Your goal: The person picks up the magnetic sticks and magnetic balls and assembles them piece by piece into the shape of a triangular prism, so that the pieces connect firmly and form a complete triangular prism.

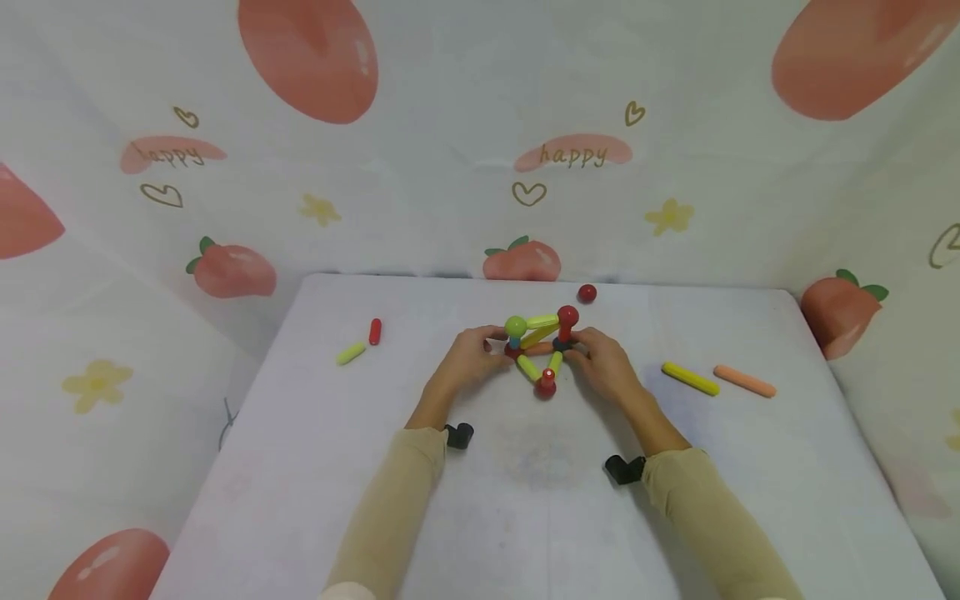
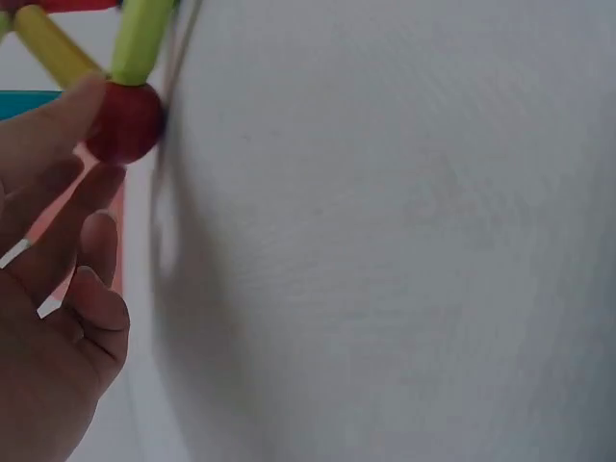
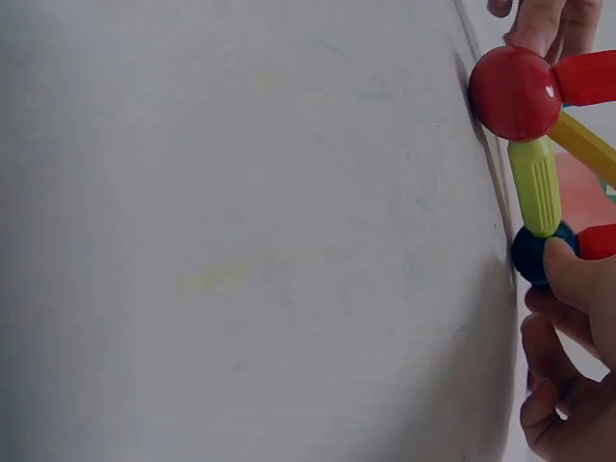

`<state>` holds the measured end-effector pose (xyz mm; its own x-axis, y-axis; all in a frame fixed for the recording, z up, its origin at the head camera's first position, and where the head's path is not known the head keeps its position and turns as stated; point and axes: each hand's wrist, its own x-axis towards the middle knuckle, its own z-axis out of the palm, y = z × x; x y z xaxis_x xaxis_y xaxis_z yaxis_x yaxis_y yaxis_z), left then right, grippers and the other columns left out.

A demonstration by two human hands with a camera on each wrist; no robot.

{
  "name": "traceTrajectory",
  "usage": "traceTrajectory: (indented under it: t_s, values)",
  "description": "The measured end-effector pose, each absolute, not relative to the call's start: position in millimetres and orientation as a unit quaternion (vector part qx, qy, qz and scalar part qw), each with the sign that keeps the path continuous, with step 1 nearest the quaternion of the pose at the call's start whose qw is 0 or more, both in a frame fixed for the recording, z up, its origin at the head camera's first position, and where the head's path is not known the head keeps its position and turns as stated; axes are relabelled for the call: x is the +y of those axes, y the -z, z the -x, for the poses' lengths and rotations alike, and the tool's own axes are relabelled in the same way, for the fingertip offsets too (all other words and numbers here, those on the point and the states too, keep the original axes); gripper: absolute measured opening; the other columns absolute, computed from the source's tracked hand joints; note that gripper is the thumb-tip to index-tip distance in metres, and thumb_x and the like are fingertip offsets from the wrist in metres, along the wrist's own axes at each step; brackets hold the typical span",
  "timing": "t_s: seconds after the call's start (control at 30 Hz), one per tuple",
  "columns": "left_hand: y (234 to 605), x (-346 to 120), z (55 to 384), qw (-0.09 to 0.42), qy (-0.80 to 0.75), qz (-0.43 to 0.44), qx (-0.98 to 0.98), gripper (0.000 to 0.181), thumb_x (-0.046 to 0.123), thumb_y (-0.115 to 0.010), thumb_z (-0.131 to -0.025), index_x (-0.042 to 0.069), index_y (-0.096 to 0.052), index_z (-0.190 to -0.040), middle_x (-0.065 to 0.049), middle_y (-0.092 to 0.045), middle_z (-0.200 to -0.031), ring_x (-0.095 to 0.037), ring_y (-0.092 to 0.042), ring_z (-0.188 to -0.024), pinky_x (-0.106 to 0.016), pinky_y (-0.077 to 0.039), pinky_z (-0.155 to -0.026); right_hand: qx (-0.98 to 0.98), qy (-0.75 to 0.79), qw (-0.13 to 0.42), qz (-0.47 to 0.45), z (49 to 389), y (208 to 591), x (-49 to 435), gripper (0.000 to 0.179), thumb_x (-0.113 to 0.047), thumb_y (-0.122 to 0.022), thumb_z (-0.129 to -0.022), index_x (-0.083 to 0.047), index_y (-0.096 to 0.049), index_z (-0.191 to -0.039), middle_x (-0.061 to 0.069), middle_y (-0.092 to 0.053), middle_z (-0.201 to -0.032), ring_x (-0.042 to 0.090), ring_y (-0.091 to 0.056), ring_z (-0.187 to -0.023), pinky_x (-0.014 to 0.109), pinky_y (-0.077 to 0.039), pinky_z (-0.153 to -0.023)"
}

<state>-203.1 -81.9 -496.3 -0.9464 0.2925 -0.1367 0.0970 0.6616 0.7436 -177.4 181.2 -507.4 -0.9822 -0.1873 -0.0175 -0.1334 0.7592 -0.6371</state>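
Note:
A frame of coloured rods and balls, like a magnetic building toy, stands between both hands at the middle back of the table. My left hand (image 1: 471, 360) pinches a red ball (image 2: 130, 125) at its lower left corner, thumb above and fingers below. On the other side my right hand (image 1: 606, 364) pinches a dark blue ball (image 3: 527, 252). Light green rods (image 1: 528, 367) run from these two balls to a front red ball (image 1: 545, 388), which bears a short upright red rod. Higher up, a green ball (image 1: 515, 326) and another red ball (image 1: 567, 316) are joined by a light green rod.
Behind the frame lies a loose red ball (image 1: 587, 293). A yellow rod (image 1: 690, 378) and an orange rod (image 1: 745, 381) lie on the right. To the left are a short red rod (image 1: 375, 332) and a light green rod (image 1: 350, 354). A printed cloth rises behind the table.

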Motion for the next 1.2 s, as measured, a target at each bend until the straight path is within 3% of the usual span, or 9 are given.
traceTrajectory:
  t_s: [0.23,0.5,0.6,0.73,0.8,1.0,1.2]
  values:
    - [507,-82,214,0.159,-0.405,-0.12,0.892,0.034,0.032,-0.079,-0.09,0.018,-0.075,-0.12,-0.002,-0.075,-0.12,-0.021,-0.065,-0.106,-0.041,-0.053,-0.097,0.937,0.327,0.082,0.097,184,493,185,0.036,-0.016,-0.064,-0.101,-0.007,-0.062,-0.135,0.014,-0.065,-0.128,0.032,-0.062,-0.118,0.051,-0.052,-0.104]
    - [507,-83,217,0.176,-0.443,-0.102,0.873,0.035,0.031,-0.081,-0.088,0.018,-0.076,-0.12,-0.001,-0.075,-0.12,-0.022,-0.064,-0.117,-0.043,-0.049,-0.106,0.939,0.334,-0.027,0.074,215,477,198,0.045,-0.017,-0.064,-0.101,-0.004,-0.054,-0.143,0.021,-0.055,-0.134,0.034,-0.059,-0.101,0.05,-0.054,-0.096]
    - [507,-80,217,0.177,-0.449,-0.096,0.871,0.035,0.029,-0.081,-0.088,0.016,-0.076,-0.121,-0.002,-0.075,-0.12,-0.023,-0.064,-0.12,-0.045,-0.048,-0.108,0.944,0.322,-0.032,0.068,230,479,201,0.052,-0.016,-0.064,-0.1,-0.003,-0.048,-0.148,0.023,-0.049,-0.143,0.038,-0.059,-0.11,0.053,-0.05,-0.103]
    - [505,-75,214,0.179,-0.448,-0.081,0.872,0.035,0.026,-0.081,-0.088,0.015,-0.076,-0.121,-0.002,-0.076,-0.119,-0.025,-0.063,-0.123,-0.046,-0.046,-0.11,0.953,0.295,0.005,0.067,243,482,202,0.057,-0.016,-0.063,-0.1,-0.002,-0.043,-0.152,0.023,-0.043,-0.153,0.042,-0.048,-0.136,0.055,-0.039,-0.117]
    - [504,-73,212,0.18,-0.445,-0.078,0.874,0.035,0.026,-0.081,-0.088,0.014,-0.076,-0.12,-0.002,-0.076,-0.119,-0.025,-0.062,-0.125,-0.047,-0.045,-0.113,0.957,0.282,0.018,0.064,246,485,203,0.055,-0.014,-0.062,-0.1,0.0,-0.045,-0.15,0.024,-0.043,-0.152,0.042,-0.044,-0.141,0.055,-0.036,-0.119]
    - [499,-70,212,0.18,-0.429,-0.055,0.883,0.035,0.025,-0.081,-0.087,0.014,-0.076,-0.119,-0.002,-0.076,-0.119,-0.025,-0.061,-0.129,-0.046,-0.043,-0.115,0.961,0.27,0.032,0.05,246,492,202,0.049,-0.011,-0.062,-0.1,0.001,-0.05,-0.146,0.025,-0.048,-0.137,0.041,-0.05,-0.126,0.054,-0.044,-0.112]
    - [494,-72,213,0.19,-0.423,-0.032,0.885,0.034,0.024,-0.082,-0.086,0.015,-0.077,-0.118,-0.002,-0.075,-0.12,-0.026,-0.06,-0.13,-0.047,-0.042,-0.115,0.958,0.278,0.051,0.037,241,495,201,0.046,-0.016,-0.063,-0.101,-0.002,-0.053,-0.143,0.022,-0.049,-0.133,0.037,-0.051,-0.119,0.052,-0.048,-0.107]
